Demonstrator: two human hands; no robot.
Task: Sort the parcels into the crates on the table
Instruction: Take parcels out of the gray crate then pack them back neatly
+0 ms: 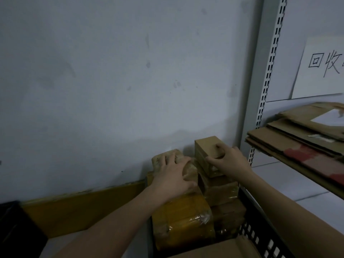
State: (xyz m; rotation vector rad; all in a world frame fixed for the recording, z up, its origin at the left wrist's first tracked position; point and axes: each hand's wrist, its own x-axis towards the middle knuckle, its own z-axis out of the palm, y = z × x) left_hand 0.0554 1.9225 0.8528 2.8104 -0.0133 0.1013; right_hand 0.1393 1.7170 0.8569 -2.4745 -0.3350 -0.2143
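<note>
Left hand: the left hand (pixel 174 175) lies palm-down with fingers spread and bent over the top of a tape-wrapped brown parcel (pixel 163 160), grasping it at the far end of the stack.
Right hand: the right hand (pixel 229 158) is clasped round a small plain cardboard box (pixel 205 146), thumb on the near side and fingers curled over its top and far edge.
Small box: it sits upright on top of the other parcels, just beside the wrapped parcel and close to the grey wall (pixel 111 71).
Stack: more brown and yellow taped parcels (pixel 182 218) are piled below both hands, touching one another.
Crate: a black plastic crate with slotted sides (pixel 260 231) holds the pile; its right wall shows at the lower right, and whether all the parcels rest inside it I cannot tell.
Near edge: an open cardboard flap (pixel 223 247) lies at the bottom, in front of the pile.
Shelving: a grey metal slotted upright (pixel 268 71) stands right of the crate; flattened cardboard sheets (pixel 297 138) lie stacked on its shelf.
Sign: a white paper sheet with handwritten characters (pixel 320 67) hangs above the cardboard.
Skirting: a yellow-brown board (pixel 83 207) runs along the foot of the wall.
</note>
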